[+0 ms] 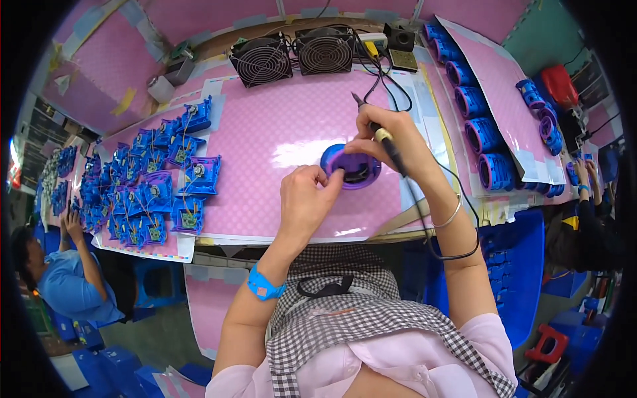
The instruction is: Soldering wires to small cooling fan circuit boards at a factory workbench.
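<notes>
A round blue and purple plastic housing (361,183) is on the pink bench top in front of me, with dark parts inside. My left hand (305,198) grips its near left rim, thumb reaching in at the edge. Between the fingers of my right hand (397,136) sits a soldering iron (383,134) with a black handle and a pale yellow band. The iron's tip points up and away from the housing. My right thumb and fingertips also touch the housing's far rim. The iron's black cord hangs down past my right forearm.
Rows of blue assemblies with wires and green boards (156,189) cover the left side. Two black fans (325,52) stand at the back, beside a soldering stand (402,56). More blue round housings (483,136) line the right. A blue bin (514,278) sits below. Co-workers (73,272) flank me.
</notes>
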A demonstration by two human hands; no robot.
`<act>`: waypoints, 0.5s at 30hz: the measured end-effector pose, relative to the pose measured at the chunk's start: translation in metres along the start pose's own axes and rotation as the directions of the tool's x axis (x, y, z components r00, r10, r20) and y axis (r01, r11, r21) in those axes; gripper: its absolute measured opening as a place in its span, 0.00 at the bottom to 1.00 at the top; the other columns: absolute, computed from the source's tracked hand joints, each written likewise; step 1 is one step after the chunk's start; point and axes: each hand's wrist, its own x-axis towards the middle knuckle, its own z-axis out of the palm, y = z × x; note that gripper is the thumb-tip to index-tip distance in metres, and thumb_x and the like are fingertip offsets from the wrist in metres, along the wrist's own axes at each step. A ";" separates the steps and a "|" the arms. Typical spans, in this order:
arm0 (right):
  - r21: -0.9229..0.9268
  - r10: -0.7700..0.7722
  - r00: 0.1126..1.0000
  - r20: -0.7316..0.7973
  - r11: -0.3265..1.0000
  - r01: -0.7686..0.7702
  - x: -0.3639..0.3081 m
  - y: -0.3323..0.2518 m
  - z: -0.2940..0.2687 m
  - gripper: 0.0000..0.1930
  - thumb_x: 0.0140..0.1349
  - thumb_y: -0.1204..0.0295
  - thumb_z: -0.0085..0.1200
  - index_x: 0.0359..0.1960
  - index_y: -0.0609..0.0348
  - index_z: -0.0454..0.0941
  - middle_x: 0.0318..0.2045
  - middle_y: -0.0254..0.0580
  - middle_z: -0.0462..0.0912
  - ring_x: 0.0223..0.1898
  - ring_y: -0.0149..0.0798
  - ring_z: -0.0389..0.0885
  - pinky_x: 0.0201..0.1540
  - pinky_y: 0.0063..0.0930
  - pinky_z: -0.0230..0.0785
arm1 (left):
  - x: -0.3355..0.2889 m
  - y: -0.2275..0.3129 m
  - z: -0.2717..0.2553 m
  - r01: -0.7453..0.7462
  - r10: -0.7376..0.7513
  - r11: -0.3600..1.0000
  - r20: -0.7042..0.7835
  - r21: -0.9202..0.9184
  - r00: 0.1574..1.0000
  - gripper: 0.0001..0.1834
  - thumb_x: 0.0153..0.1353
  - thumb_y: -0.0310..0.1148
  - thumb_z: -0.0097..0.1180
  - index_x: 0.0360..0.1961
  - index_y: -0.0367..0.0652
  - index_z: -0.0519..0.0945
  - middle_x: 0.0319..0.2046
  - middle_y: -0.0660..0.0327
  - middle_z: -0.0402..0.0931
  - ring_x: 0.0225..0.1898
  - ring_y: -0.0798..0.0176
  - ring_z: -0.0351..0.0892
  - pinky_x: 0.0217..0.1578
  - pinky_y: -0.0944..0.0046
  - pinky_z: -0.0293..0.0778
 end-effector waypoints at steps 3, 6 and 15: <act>-0.264 -0.363 0.924 -0.120 0.909 0.323 -0.011 -0.002 0.019 0.13 0.49 0.77 0.65 0.24 0.60 0.69 0.20 0.42 0.78 0.24 0.41 0.80 0.29 0.30 0.71 | -0.004 0.000 -0.008 0.092 -0.092 0.995 0.018 -0.022 0.996 0.18 0.54 0.35 0.63 0.17 0.31 0.75 0.17 0.50 0.73 0.19 0.50 0.72 0.23 0.55 0.66; -0.231 -0.387 0.921 -0.053 0.902 0.366 -0.028 0.007 0.024 0.12 0.49 0.77 0.66 0.25 0.60 0.70 0.19 0.41 0.77 0.24 0.42 0.80 0.28 0.32 0.71 | -0.009 -0.010 -0.009 0.082 -0.081 0.993 0.009 -0.090 0.997 0.17 0.54 0.33 0.64 0.18 0.31 0.75 0.18 0.49 0.74 0.20 0.51 0.72 0.23 0.55 0.66; -0.139 -0.190 0.967 -0.172 0.976 0.168 0.030 0.047 -0.008 0.15 0.49 0.74 0.68 0.27 0.61 0.70 0.18 0.41 0.75 0.22 0.35 0.74 0.27 0.28 0.66 | -0.061 -0.033 -0.025 -0.212 0.217 0.958 -0.005 0.192 0.976 0.10 0.53 0.29 0.66 0.23 0.35 0.77 0.20 0.54 0.72 0.21 0.52 0.71 0.23 0.57 0.65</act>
